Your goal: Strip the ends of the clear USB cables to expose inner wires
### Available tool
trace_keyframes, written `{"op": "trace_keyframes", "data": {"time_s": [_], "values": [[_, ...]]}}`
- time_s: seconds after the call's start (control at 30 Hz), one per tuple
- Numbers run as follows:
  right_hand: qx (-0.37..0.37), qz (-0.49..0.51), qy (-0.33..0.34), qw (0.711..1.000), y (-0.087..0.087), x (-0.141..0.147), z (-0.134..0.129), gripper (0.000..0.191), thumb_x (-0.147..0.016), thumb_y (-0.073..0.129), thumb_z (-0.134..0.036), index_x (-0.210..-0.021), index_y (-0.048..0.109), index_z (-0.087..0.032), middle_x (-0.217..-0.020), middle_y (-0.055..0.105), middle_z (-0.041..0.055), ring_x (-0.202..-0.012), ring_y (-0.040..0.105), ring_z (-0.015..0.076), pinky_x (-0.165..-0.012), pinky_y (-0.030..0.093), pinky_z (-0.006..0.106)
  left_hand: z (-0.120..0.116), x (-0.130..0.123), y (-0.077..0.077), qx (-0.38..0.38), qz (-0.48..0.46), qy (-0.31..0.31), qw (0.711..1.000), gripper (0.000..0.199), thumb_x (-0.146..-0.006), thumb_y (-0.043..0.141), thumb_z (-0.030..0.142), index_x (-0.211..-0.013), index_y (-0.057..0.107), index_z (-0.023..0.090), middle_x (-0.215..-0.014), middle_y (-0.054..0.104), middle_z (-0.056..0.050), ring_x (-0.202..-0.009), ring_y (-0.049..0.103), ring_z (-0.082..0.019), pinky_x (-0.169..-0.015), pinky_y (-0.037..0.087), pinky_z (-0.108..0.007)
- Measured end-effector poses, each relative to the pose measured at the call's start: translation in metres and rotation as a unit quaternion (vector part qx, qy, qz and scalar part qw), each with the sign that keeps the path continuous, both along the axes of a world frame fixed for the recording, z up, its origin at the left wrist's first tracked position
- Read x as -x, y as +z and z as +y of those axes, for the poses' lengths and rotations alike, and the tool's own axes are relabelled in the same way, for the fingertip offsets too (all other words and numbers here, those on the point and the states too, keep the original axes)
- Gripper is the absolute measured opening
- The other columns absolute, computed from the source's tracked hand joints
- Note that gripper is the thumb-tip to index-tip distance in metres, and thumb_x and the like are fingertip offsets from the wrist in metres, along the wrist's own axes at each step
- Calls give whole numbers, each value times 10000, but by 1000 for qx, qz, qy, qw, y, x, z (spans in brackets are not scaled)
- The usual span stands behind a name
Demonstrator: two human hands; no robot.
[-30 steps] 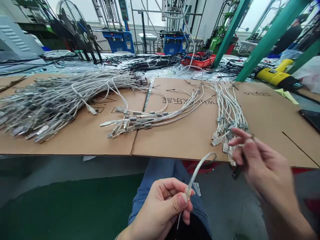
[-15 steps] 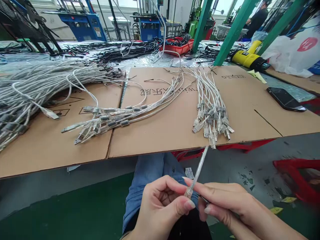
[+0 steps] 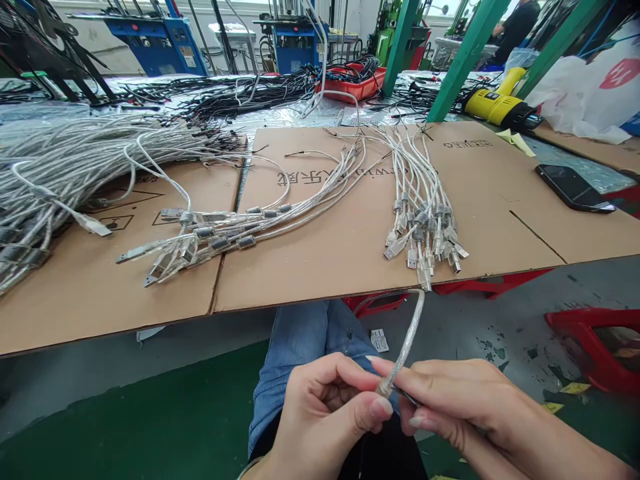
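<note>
My left hand (image 3: pixel 327 410) pinches the plug end of a clear-jacketed USB cable (image 3: pixel 413 330) between thumb and forefinger, above my lap. The plug itself is mostly hidden by the fingers. From there the cable rises and bends over near the cardboard's front edge. Close beside it, my right hand (image 3: pixel 463 400) is closed on a thin dark tool (image 3: pixel 407 397), whose kind I cannot make out; its forefinger lies against the cable. Beyond my hands, a bunch of USB cables (image 3: pixel 423 223) lies with plugs toward me, and another bunch (image 3: pixel 260 230) points left.
A large pile of pale cables (image 3: pixel 75 160) covers the left of the cardboard (image 3: pixel 310 267). A phone (image 3: pixel 575 189) lies at the right, near a yellow heat gun (image 3: pixel 495 107). Behind are green posts (image 3: pixel 457 67) and a red tray (image 3: pixel 350 90). A red stool (image 3: pixel 595 340) stands at right.
The held cable now bends over at its top, where it stood straighter before. My hands stay in nearly the same grip, and the view has shifted slightly.
</note>
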State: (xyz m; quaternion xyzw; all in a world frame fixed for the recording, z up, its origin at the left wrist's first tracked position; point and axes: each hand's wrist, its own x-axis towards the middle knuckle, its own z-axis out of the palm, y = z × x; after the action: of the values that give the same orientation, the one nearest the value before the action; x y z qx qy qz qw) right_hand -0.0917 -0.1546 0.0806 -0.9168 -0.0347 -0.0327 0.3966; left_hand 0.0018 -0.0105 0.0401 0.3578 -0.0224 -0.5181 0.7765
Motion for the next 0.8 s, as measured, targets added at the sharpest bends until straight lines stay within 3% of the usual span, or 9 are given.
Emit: {"op": "trace_keyframes", "data": {"time_s": [0.2,0.3,0.47,0.63,0.7,0.8], "values": [[-45,3,-11,999,1,2,2,256,-896,427,-89,-896,645,-224,-776,708,19,-742,687,160,-603,520,177,-1,0,0,-61,-6,14,998,134,-560,812,160,-558,684,120,-488,670,14,-447,588,-32,-471,477,-84],[-49,3,-24,998,-2,5,2,228,-896,448,-110,-861,641,-225,-718,690,6,-703,684,157,-594,519,177,-1,0,0,-62,-28,17,998,128,-579,802,174,-565,686,123,-493,659,11,-449,574,-32,-470,470,-91],[2,-7,-22,1000,-6,8,3,241,-894,421,-98,-880,636,-207,-830,718,52,-767,691,188,-565,516,200,0,1,-4,-38,-158,51,985,59,-646,740,109,-637,716,162,-567,685,3,-522,588,-41,-531,486,-102],[-28,-32,-44,998,-5,0,9,275,-859,403,-79,-769,639,-188,-618,653,22,-530,626,144,-514,506,194,-1,-1,-10,-40,-307,101,945,107,-625,730,70,-646,717,174,-534,660,13,-509,568,-59,-537,489,-142],[-39,-32,-55,997,-4,-2,11,287,-849,405,-84,-693,624,-186,-582,639,12,-492,602,126,-525,509,179,0,-2,-10,-40,-294,95,950,90,-630,730,81,-639,706,167,-545,666,11,-510,571,-61,-534,488,-146],[-44,-2,-65,997,-3,-1,10,289,-885,435,-134,-653,594,-202,-596,654,-4,-612,654,127,-598,513,154,1,-2,-5,-54,-209,65,974,65,-649,736,126,-622,681,150,-560,677,4,-512,580,-61,-522,487,-139]]}}
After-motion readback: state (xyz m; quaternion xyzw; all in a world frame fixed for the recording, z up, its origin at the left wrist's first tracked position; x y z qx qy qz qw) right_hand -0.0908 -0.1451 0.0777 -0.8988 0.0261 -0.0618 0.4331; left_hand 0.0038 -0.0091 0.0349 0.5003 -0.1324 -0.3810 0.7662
